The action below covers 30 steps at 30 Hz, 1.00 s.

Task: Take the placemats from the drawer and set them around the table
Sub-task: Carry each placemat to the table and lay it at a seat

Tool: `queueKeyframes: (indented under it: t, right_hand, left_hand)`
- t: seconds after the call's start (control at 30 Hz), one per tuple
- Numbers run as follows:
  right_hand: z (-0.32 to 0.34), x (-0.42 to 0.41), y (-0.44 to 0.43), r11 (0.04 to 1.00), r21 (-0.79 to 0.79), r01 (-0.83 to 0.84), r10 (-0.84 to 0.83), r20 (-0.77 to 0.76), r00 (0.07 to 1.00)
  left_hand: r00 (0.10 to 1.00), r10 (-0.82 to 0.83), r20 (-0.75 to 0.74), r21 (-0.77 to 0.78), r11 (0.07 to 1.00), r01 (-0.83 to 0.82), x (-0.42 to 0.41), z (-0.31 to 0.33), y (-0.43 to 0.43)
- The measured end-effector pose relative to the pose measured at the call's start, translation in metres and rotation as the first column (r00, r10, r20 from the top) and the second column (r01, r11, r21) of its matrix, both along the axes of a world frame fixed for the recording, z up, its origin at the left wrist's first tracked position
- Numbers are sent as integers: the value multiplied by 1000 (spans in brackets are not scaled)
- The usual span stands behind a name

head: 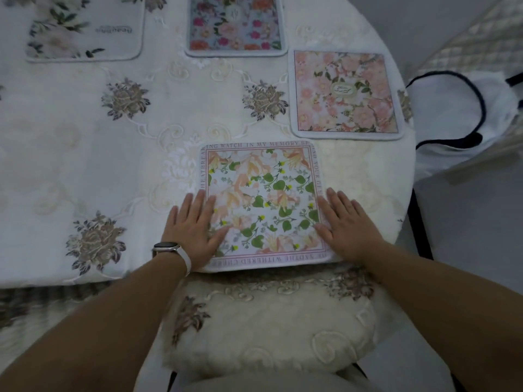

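The lily-and-leaf placemat [263,199], a square mat with a lettered border, lies flat at the near edge of the round table [85,165], directly between the two hands. The left hand [195,227] rests palm down on the mat's near-left part, its fingers straight and lightly spread, the outer fingers lying over the mat's left border onto the embroidered tablecloth [127,154]. The right hand [349,227] lies palm down on the mat's right border, fingers straight and close together, thumb angled inward onto the printed leaves. Neither hand curls round anything; both press flat. Both forearms reach forward and converge toward the mat, and the left wrist wears a smartwatch [167,247] on a white band.

Beyond the mat and to its right lies a pink blossom placemat [345,94], set apart from it. Farther beyond the mat is a blue-ground rose placemat [235,24], and beyond and to the left a pale placemat with white flowers [85,26]; both are cut by the top of the view. Just nearer than the mat, below the table's edge, is an embroidered chair cushion [268,321]. To the right of the mat, off the table, stands a white tote bag [452,114] with dark handles.
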State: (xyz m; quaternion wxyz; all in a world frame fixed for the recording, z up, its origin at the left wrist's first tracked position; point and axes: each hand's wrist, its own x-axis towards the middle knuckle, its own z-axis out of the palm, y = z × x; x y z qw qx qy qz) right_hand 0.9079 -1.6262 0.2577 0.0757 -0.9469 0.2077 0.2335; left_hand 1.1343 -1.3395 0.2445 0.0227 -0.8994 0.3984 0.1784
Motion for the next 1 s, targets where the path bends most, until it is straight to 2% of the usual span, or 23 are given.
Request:
queueKeyframes:
  t: [0.13,0.27,0.4,0.57,0.73,0.9,1.0]
  right_hand:
    - [8,2,-8,999,-10,42,-41,60,997]
    - [18,8,-8,999,-17,34,-27,275,961]
    - [36,15,-6,995,17,-96,84,350,933]
    - [70,21,-1,960,69,-271,225,382,896]
    - [108,25,10,921,45,-386,338,399,853]
    - [140,31,39,836,32,-548,490,406,771]
    - [157,36,66,783,-5,-623,554,460,694]
  left_hand:
    - [994,107,31,127,986,-110,17,13,26]
    - [979,201,42,84,975,-204,0,41,29]
    - [962,266,57,-108,960,-259,-44,76,20]
    - [958,254,135,-237,947,-217,-90,107,17]
    - [934,292,207,-248,939,-239,-119,138,24]
    - [904,341,259,-239,929,-282,-140,163,46]
    - [877,390,280,-286,906,-312,-156,174,66]
